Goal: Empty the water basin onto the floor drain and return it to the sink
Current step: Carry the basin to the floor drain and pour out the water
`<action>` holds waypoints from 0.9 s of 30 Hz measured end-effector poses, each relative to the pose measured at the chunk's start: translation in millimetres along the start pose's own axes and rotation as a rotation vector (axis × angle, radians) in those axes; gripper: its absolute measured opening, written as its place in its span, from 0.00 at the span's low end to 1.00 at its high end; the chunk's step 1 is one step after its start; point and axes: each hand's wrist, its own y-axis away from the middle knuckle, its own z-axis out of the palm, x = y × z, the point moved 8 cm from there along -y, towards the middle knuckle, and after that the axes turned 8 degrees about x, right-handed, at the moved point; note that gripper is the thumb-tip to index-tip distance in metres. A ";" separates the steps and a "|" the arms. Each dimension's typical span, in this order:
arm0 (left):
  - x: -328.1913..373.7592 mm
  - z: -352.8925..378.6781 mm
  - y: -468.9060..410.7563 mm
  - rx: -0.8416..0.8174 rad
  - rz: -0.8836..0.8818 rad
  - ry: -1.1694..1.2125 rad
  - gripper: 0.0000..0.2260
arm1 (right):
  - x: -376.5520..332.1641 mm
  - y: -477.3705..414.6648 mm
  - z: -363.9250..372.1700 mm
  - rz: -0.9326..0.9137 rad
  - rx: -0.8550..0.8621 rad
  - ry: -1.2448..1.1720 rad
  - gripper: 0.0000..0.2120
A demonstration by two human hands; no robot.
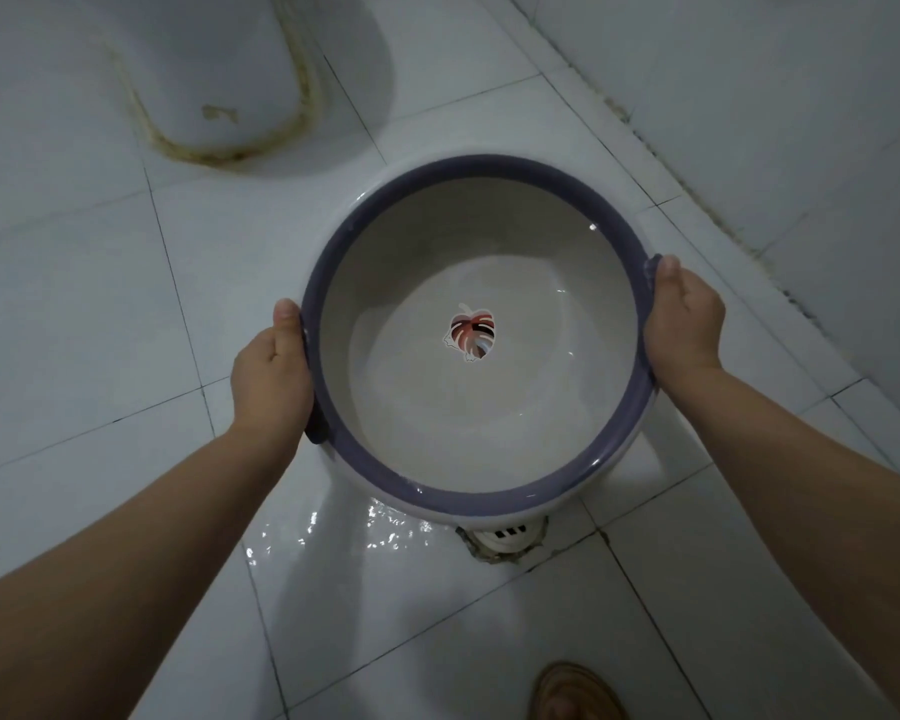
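Above the tiled floor [100, 314], one round basin [476, 335] is held level in the air, white outside with a blue-grey rim and a single leaf-shaped motif [470, 332] at the centre of its pale interior. A shallow film of water lies over its bottom. Two bare hands support it, one at each side. The left hand [271, 379] grips the rim at the basin's left edge, thumb laid along the top, the fingers curled under and out of sight. The right hand [684, 317] clasps the opposite edge likewise, thumb up on the rim, the fingers wrapped beneath. Both forearms reach forward from the lower corners, extended and roughly symmetric.

One floor drain [505, 537] sits just beyond the basin's near edge, partly hidden by it, its surround cracked. A wet patch [333, 532] glistens on the tiles to the left of the drain. One toilet base [214, 70] with stained sealant stands at upper left. One brown shoe [575, 691] shows at the bottom edge. A tiled wall [801, 96] rises at right.
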 end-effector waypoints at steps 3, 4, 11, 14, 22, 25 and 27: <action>3.1 -0.2 0.3 0.006 0.022 0.000 0.25 | 1.4 -0.8 -0.4 0.024 -0.005 -0.004 0.16; 3.7 -0.1 0.6 0.005 0.027 -0.001 0.25 | 1.6 -0.9 -0.5 0.028 -0.003 -0.002 0.15; 6.1 4.0 -3.0 0.005 0.034 -0.012 0.25 | 2.4 -5.4 -0.6 0.030 0.009 -0.022 0.18; 7.4 4.8 -4.1 0.008 0.039 -0.008 0.25 | 2.3 -7.8 -0.5 0.023 0.012 -0.022 0.16; 12.2 8.3 -8.0 0.010 0.051 -0.022 0.27 | 2.4 -13.7 3.0 0.036 0.005 -0.039 0.15; 16.0 9.0 -9.1 0.013 0.060 -0.014 0.25 | 1.6 -16.5 4.3 0.028 0.010 -0.028 0.14; 16.1 10.0 -9.8 0.012 0.049 -0.009 0.24 | 2.1 -17.2 5.3 0.028 0.015 -0.033 0.15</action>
